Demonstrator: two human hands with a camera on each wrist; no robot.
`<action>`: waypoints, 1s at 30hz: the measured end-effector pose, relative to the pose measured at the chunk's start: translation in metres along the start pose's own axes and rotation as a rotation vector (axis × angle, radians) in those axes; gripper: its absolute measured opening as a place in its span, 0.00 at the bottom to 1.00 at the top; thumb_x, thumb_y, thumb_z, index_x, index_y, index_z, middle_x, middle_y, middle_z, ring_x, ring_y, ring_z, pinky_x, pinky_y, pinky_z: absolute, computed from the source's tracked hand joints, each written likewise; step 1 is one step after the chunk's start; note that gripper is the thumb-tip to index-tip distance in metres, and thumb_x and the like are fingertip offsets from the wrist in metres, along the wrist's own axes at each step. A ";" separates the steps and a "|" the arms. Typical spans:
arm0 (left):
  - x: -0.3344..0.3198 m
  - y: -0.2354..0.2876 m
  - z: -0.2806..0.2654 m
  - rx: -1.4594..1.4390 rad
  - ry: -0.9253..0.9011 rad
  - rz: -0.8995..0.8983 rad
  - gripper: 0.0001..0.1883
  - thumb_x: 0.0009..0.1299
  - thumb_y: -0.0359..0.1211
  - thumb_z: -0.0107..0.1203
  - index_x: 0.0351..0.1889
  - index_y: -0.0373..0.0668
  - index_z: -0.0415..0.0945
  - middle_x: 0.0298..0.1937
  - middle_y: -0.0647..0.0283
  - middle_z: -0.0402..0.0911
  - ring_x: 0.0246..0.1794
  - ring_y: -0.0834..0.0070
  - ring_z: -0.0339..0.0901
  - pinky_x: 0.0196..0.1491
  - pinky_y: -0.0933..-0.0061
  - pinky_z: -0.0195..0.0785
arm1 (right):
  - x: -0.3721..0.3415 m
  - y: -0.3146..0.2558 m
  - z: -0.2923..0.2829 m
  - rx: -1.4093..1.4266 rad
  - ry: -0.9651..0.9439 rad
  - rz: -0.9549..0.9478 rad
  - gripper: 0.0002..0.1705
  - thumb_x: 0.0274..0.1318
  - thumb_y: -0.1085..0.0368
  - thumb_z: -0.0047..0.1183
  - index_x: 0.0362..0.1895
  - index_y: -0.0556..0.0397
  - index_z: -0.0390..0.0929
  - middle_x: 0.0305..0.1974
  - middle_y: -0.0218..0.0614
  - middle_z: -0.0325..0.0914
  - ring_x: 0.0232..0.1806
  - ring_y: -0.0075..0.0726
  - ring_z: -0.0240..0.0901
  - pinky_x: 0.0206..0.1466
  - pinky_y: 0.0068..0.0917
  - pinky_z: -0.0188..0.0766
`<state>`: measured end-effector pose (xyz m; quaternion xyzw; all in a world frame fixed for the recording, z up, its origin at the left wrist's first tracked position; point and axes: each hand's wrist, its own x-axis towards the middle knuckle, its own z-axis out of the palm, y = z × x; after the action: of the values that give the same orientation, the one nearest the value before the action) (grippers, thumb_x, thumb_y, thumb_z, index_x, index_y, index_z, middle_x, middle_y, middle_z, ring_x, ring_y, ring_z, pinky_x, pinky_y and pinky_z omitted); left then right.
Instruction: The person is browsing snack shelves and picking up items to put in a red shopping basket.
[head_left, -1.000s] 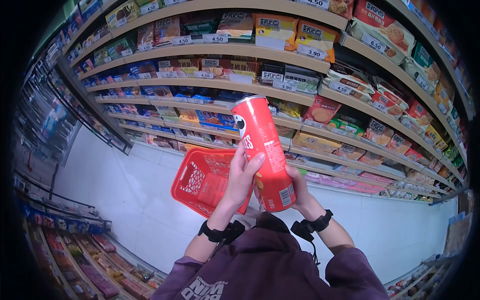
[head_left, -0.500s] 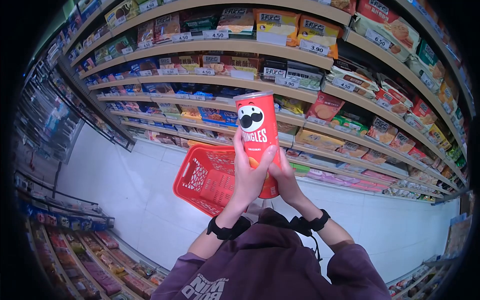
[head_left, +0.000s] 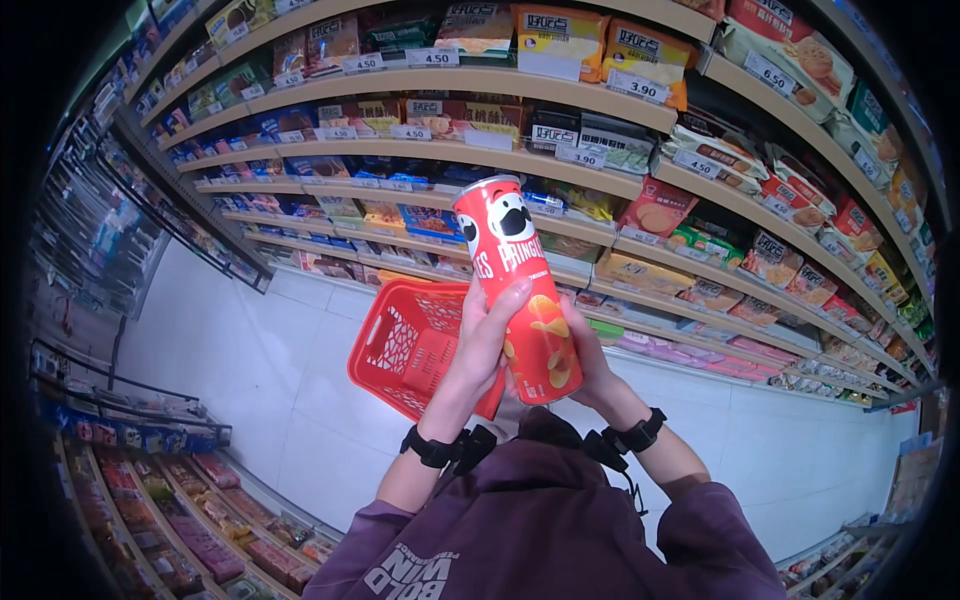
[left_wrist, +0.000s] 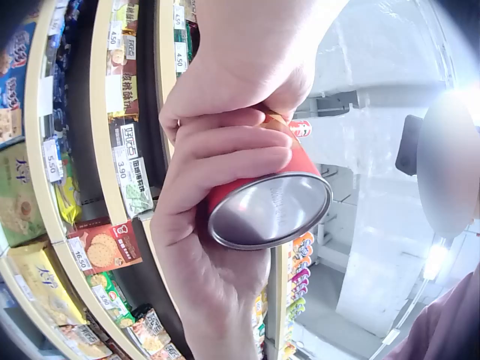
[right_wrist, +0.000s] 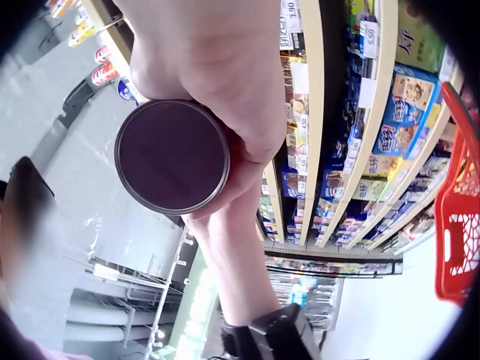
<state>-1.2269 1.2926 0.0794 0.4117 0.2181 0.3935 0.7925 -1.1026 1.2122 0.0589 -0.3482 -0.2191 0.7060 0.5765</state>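
In the head view, a red Pringles can (head_left: 522, 300) is held in front of the chest, its top leaning left and away, with logo and chip picture facing up. My left hand (head_left: 485, 338) grips its left side, thumb across the front. The right hand (head_left: 592, 365) holds the lower right side, its fingers partly hidden behind the can. The left wrist view shows the can's silvery metal end (left_wrist: 271, 211) with fingers wrapped around the body. In the right wrist view, a round end (right_wrist: 172, 157) looks dark inside a metal rim.
A red shopping basket (head_left: 368, 385) stands on the floor (head_left: 300, 400) left of the can. Shelves of packaged biscuits with price tags (head_left: 638, 88) curve across the front and right. More shelves (head_left: 130, 500) stand at the lower left.
The can has turned in both hands: first its barcode side showed, then the logo faced up, now the logo and chip picture show with part of a second logo. Its top leans further left than half a second ago.
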 end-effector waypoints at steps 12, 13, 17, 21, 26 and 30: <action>-0.010 0.009 0.003 0.550 -0.159 0.293 0.36 0.45 0.31 0.76 0.52 0.38 0.70 0.48 0.62 0.79 0.49 0.74 0.78 0.53 0.69 0.71 | 0.001 -0.005 -0.016 -0.787 -0.099 -0.264 0.53 0.38 0.66 0.71 0.68 0.53 0.53 0.62 0.38 0.65 0.65 0.33 0.60 0.68 0.35 0.58; -0.011 0.008 0.004 0.556 -0.158 0.286 0.36 0.45 0.31 0.76 0.52 0.38 0.69 0.48 0.62 0.79 0.49 0.74 0.78 0.53 0.69 0.71 | 0.001 -0.003 -0.016 -0.772 -0.085 -0.268 0.53 0.38 0.66 0.71 0.68 0.53 0.54 0.61 0.38 0.66 0.65 0.33 0.61 0.68 0.35 0.58; -0.014 0.006 0.005 0.584 -0.151 0.287 0.38 0.43 0.32 0.76 0.53 0.38 0.70 0.48 0.61 0.79 0.49 0.73 0.78 0.54 0.69 0.70 | 0.000 0.003 -0.017 -0.755 -0.054 -0.278 0.53 0.35 0.65 0.73 0.66 0.54 0.56 0.60 0.38 0.66 0.62 0.34 0.64 0.66 0.35 0.60; -0.019 0.007 -0.004 0.627 -0.183 0.283 0.38 0.42 0.35 0.76 0.52 0.37 0.71 0.48 0.60 0.79 0.50 0.72 0.78 0.54 0.69 0.70 | -0.002 0.003 -0.013 -0.794 -0.029 -0.173 0.53 0.33 0.63 0.75 0.65 0.53 0.57 0.59 0.39 0.66 0.61 0.34 0.65 0.65 0.35 0.61; -0.024 0.019 0.000 0.687 -0.170 0.348 0.36 0.42 0.34 0.75 0.52 0.38 0.71 0.44 0.60 0.80 0.46 0.70 0.80 0.50 0.70 0.72 | -0.009 -0.003 -0.005 -0.969 -0.089 -0.222 0.54 0.34 0.64 0.73 0.66 0.54 0.54 0.62 0.45 0.63 0.66 0.40 0.60 0.68 0.37 0.57; -0.022 0.021 -0.002 0.764 -0.044 0.473 0.34 0.42 0.32 0.72 0.50 0.38 0.71 0.40 0.58 0.81 0.43 0.66 0.82 0.47 0.68 0.73 | -0.006 -0.019 0.002 -0.939 -0.030 -0.722 0.50 0.35 0.66 0.66 0.67 0.54 0.55 0.65 0.51 0.60 0.68 0.48 0.57 0.69 0.39 0.54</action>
<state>-1.2507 1.2836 0.0960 0.7217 0.2309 0.4462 0.4762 -1.0907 1.2108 0.0748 -0.4592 -0.6209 0.2974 0.5615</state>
